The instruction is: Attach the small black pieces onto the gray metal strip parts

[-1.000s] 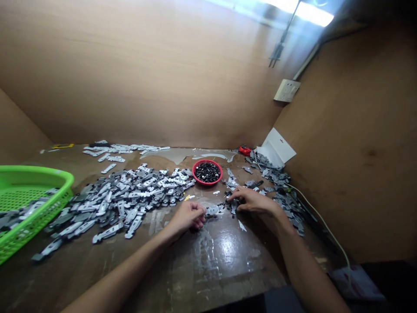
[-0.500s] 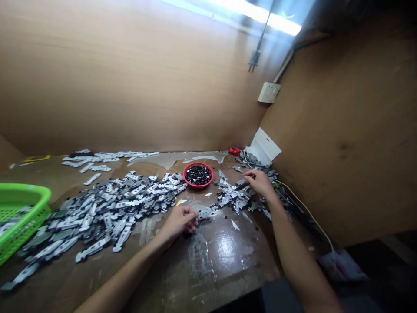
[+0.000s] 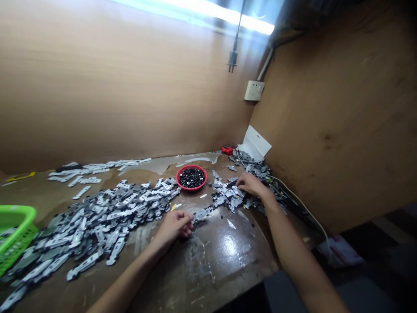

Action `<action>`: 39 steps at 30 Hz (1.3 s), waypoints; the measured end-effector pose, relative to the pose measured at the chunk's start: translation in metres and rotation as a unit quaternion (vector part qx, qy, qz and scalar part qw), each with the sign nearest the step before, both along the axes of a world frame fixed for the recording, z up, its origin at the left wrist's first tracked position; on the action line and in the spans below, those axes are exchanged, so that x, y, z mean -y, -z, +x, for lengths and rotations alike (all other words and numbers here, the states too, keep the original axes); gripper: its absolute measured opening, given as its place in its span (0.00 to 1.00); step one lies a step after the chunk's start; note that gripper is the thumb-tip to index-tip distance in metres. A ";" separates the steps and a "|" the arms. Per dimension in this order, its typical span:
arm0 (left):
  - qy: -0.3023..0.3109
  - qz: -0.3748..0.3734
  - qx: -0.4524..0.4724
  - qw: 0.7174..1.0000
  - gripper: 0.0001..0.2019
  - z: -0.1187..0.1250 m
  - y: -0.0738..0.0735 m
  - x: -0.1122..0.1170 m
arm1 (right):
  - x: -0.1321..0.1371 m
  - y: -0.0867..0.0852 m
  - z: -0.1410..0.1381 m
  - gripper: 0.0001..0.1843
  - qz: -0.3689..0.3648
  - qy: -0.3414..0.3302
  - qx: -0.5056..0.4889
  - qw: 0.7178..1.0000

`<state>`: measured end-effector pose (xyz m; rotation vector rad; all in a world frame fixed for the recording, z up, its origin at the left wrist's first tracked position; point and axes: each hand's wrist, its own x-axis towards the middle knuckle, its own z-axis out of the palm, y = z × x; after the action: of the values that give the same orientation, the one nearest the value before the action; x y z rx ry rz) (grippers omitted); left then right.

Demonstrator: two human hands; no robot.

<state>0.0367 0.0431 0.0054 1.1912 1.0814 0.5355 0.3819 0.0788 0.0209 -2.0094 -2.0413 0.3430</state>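
My left hand rests curled on the brown worktop, its fingertips close to a small grey metal piece. Anything inside those fingers is hidden. My right hand reaches down onto a heap of grey and silver stamped metal pieces, its fingertips touching them. Between my hands and further back stands a red bowl full of small black parts. A larger spread of similar metal pieces lies to the left of my left hand.
A green plastic basket sits at the left edge of view. More metal pieces lie along the back. Behind them are a red object and a white card. A white cable runs along the right wooden wall.
My right hand has moved back and to the right, onto the heap. My left hand stays near the grey piece. The view has turned right, sliding the green basket toward the left edge.
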 end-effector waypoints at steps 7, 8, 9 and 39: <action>-0.005 -0.001 0.002 1.000 0.13 0.000 -0.002 0.002 | 0.004 -0.005 -0.011 0.12 0.054 0.001 -0.050 0.997; -0.007 0.001 0.004 1.000 0.13 0.000 -0.002 0.002 | 0.004 -0.006 -0.016 0.13 0.061 0.002 -0.081 0.995; -0.010 0.003 0.006 1.000 0.13 0.000 -0.001 0.003 | 0.004 -0.007 -0.022 0.14 0.065 0.000 -0.127 0.990; -0.064 -0.004 0.031 0.997 0.13 0.001 0.003 0.002 | 0.040 0.002 -0.149 0.10 -0.004 -0.019 -0.463 0.886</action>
<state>0.0377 0.0416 0.0022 1.0950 1.1109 0.6627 0.2324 0.0384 0.0186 -1.3572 -1.4319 1.0693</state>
